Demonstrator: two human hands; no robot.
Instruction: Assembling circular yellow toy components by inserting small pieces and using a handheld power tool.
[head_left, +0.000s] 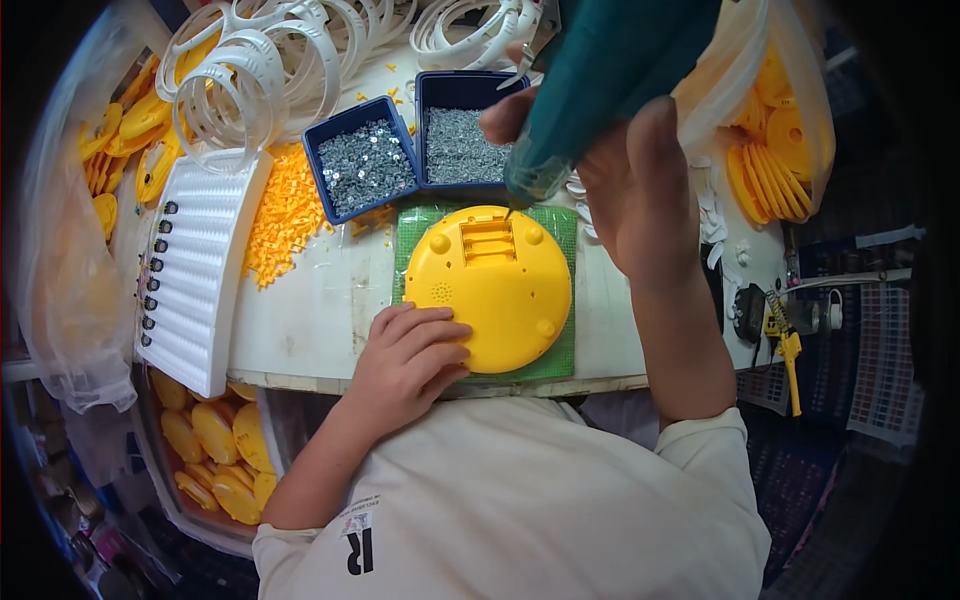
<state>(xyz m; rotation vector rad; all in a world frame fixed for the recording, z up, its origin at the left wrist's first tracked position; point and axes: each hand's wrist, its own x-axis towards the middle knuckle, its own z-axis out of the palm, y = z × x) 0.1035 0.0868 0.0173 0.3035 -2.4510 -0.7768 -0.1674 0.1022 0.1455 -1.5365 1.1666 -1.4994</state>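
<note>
1. Yellow housing [500, 325] sits on green mat [561, 363]; left hand [412, 350], fingers slightly apart, rests only on its lower-left edge, so driver torque could spin it
2. Right hand [632, 195] wraps teal driver [600, 80]; tip by open bay [488, 243], tilt could make it skid, scratching plastic
3. Overtorque could crack housing

On the cream shirt [560, 490], one large black letter [367, 551] stands near its left sleeve, beneath tiny dark lettering [362, 507].
</note>
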